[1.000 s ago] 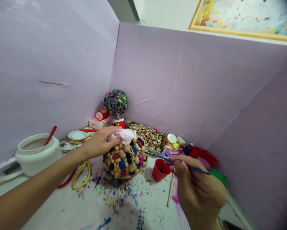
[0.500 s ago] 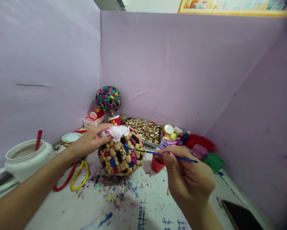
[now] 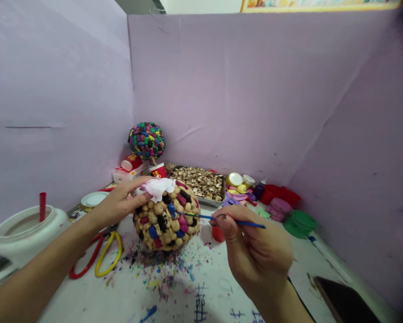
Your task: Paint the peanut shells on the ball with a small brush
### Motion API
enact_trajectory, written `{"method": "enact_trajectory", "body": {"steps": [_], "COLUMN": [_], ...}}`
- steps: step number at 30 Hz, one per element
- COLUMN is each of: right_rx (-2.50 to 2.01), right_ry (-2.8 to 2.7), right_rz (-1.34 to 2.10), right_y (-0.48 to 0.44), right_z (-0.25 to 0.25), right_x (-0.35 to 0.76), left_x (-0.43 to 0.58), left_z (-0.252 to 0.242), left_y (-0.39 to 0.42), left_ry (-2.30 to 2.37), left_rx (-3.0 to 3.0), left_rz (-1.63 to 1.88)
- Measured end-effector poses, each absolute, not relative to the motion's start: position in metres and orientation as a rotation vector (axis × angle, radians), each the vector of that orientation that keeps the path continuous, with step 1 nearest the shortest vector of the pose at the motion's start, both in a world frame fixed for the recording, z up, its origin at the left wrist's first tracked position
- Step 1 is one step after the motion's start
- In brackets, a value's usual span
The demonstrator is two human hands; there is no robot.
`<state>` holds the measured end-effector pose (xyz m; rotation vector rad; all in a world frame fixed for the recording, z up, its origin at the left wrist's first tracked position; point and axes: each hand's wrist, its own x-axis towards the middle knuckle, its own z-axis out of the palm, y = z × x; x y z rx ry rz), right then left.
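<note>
A ball covered in peanut shells (image 3: 167,224) stands on the paint-spattered table, some shells painted black, blue and magenta, the rest bare. My left hand (image 3: 123,199) presses a crumpled white tissue (image 3: 160,187) with pinkish stains against the ball's upper left, fingers closed over it. In a pinch grip, my right hand (image 3: 255,242) holds a thin blue paintbrush (image 3: 244,223). The brush tip touches or nearly touches a blue-painted shell on the ball's front. Behind the right fingers, a small red cup (image 3: 218,234) is mostly hidden.
Scissors with red and yellow handles (image 3: 119,253) and a white pot (image 3: 33,229) lie left. Behind are a tray of shells (image 3: 201,181) and a finished-looking multicoloured ball (image 3: 146,140). Paint tubs (image 3: 300,222) line the right back; a phone (image 3: 345,298) lies front right.
The view has shifted slightly, so most things sit a little further left. My right hand now covers more of the red cup. Both hands keep their holds, and the brush stays at the blue shell.
</note>
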<state>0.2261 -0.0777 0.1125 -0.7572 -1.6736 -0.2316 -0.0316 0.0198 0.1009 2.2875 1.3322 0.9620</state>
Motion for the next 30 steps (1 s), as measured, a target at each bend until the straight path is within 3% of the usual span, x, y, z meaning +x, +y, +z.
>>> {"method": "enact_trajectory", "body": {"steps": [30], "right_rx": [-0.777], "right_ry": [-1.693], "right_rz": [-0.236], "right_y": [-0.0792], "right_z": [0.1108], "right_x": [0.2234], "left_x": [-0.0249], "left_z": [0.1064], "left_y": [0.0107], "left_ry": [1.346], "left_rx": [2.250], "left_rz": [0.898]}}
